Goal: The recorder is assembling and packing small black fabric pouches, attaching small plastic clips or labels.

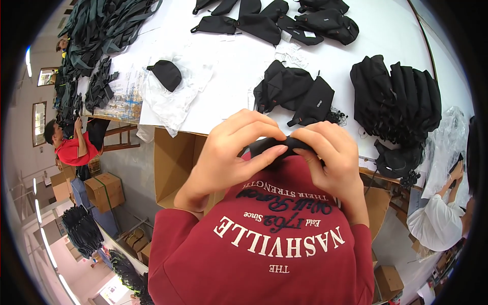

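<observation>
Close to my chest, at the table's near edge, both hands pinch a black fabric pouch (269, 147) along its upper edge. My left hand (223, 150) grips its left part with thumb and fingers. Right beside it, my right hand (330, 157) has its fingers bent over the pouch's other end. Much of the pouch is hidden by my fingers. Just beyond my hands lie a flat black pouch (316, 101) and a crumpled heap of black pouches (282, 86). Another black pouch (166, 74) rests on clear plastic wrapping (175, 104) to the left.
A thick stack of black bags (399, 94) occupies the table's right side. More black pouches (259, 25) lie at the far side, and dark straps (104, 33) pile up far left. An open cardboard box (173, 160) stands below the edge. Co-workers in red (73, 151) and white (434, 221) flank the table.
</observation>
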Motion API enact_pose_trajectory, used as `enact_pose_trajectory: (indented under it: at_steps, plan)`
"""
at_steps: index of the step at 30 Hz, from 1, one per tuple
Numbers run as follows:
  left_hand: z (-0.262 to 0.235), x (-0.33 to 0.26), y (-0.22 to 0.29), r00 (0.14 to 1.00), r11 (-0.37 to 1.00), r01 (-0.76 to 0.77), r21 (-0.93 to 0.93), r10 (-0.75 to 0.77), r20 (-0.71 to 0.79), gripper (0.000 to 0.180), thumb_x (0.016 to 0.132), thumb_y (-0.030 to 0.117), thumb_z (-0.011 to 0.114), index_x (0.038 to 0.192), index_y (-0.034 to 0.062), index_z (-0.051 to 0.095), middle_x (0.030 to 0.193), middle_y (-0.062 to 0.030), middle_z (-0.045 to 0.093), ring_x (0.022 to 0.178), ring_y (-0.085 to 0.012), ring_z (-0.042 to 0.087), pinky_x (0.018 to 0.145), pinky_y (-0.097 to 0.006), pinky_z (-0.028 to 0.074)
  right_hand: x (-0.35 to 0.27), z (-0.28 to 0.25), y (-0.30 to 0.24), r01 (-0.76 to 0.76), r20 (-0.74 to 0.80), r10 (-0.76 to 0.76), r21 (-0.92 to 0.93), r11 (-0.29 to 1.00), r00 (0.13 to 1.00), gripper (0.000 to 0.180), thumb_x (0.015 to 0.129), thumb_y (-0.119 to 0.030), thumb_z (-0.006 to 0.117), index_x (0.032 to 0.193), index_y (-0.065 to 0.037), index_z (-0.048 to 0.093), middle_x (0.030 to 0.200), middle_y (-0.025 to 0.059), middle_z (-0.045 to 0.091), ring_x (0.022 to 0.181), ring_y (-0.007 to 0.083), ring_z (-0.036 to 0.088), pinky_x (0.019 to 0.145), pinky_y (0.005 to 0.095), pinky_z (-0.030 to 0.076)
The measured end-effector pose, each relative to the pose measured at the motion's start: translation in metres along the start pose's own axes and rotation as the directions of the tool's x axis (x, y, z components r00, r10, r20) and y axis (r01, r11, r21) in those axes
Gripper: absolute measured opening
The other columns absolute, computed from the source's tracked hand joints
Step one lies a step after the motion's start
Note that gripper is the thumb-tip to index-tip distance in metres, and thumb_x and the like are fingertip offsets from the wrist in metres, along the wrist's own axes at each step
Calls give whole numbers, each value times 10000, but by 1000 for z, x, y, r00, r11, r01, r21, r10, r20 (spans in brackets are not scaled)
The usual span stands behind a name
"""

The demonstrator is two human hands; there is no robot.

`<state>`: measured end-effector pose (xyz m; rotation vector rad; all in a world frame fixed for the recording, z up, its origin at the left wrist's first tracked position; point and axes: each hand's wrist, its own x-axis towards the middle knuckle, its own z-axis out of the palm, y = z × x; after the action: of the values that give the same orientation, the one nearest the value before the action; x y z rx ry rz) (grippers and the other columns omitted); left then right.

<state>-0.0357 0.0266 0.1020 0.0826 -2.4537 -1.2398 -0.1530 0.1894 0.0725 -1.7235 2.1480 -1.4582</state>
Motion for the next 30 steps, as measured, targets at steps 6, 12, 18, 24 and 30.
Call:
enact_pose_trajectory:
  at_steps: [6, 12, 18, 24, 30]
  plan:
    - [-11, 6, 1, 980, 999, -32, 24, 26, 198, 172, 639, -38, 741, 777, 9, 650, 786, -71, 650, 758, -205, 618, 667, -291, 486, 3, -6, -1, 88, 117, -80, -59, 994, 990, 257, 657, 13, 638, 908, -39, 616, 785, 49, 568, 658, 208, 553, 564, 316, 413]
    - [-12, 6, -5, 952, 994, 75, -83, -46, 302, 140, 634, -61, 693, 746, 5, 640, 745, -67, 647, 717, -190, 613, 667, -274, 482, 3, -5, 3, 117, 182, -108, -35, 993, 977, 253, 671, -5, 628, 919, -52, 610, 773, 37, 552, 681, 192, 562, 586, 300, 430]
    - [-7, 5, -16, 939, 954, 185, -235, -101, 328, 107, 641, -46, 676, 726, 5, 637, 741, -58, 651, 718, -164, 610, 678, -266, 473, 0, -2, 8, 56, 190, -66, 57, 997, 979, 231, 679, -16, 655, 905, -56, 622, 781, 48, 564, 677, 215, 549, 592, 320, 410]
    - [-5, 5, -26, 905, 886, 298, -355, -143, 401, 45, 702, 0, 671, 742, 2, 651, 739, -48, 647, 728, -129, 602, 701, -252, 469, -1, -2, 14, 21, 195, -49, 146, 989, 980, 261, 642, -11, 684, 893, -54, 627, 785, 53, 566, 675, 229, 534, 590, 331, 382]
    - [-3, 5, -34, 847, 744, 460, -485, -204, 491, 14, 730, 3, 664, 740, -8, 663, 777, -55, 658, 763, -114, 606, 760, -252, 467, 0, -2, 14, 4, 203, -40, 172, 985, 978, 264, 635, -11, 690, 889, -52, 628, 791, 55, 567, 683, 233, 533, 601, 333, 386]
